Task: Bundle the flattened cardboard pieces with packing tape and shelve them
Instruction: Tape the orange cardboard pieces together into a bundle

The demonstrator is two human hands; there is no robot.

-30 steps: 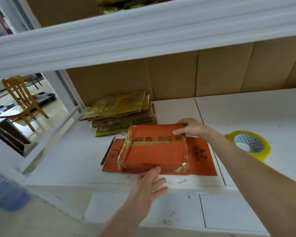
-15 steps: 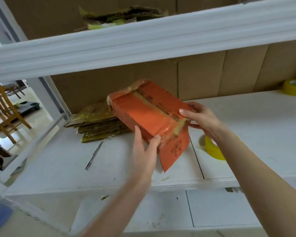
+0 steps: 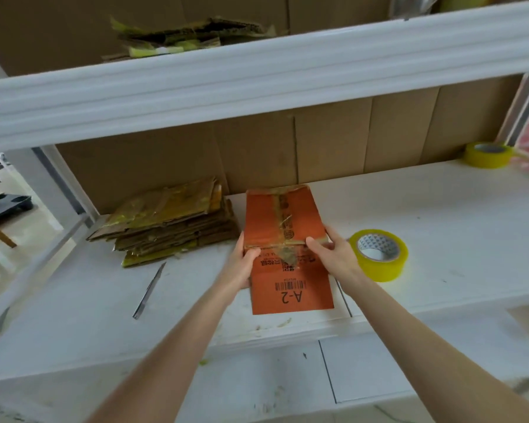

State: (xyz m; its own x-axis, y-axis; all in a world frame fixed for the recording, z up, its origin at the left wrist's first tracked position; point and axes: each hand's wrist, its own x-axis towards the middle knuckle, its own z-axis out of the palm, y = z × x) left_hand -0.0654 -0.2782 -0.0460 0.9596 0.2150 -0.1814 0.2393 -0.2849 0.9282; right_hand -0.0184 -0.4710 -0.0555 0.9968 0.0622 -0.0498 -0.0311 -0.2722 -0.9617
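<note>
An orange cardboard bundle (image 3: 280,215), wrapped with clear tape, lies flat on the white shelf (image 3: 440,209), its long side pointing away from me. A loose orange flap marked "A-2" (image 3: 290,288) sticks out toward me. My left hand (image 3: 242,264) grips the bundle's near left edge and my right hand (image 3: 333,251) grips its near right corner. A yellowish roll of packing tape (image 3: 379,254) stands just right of my right hand. A taped stack of brown and yellow cardboard (image 3: 168,221) lies to the left of the bundle.
A utility knife (image 3: 148,291) lies on the shelf at the front left. A second tape roll (image 3: 487,154) sits at the back right. Another cardboard bundle (image 3: 184,35) rests on the upper shelf (image 3: 257,74). Brown cardboard lines the back wall.
The orange bundle was lifted off the shelf, tilted and turned, and now lies flat again, rotated lengthwise. Both hands moved to its near edge.
</note>
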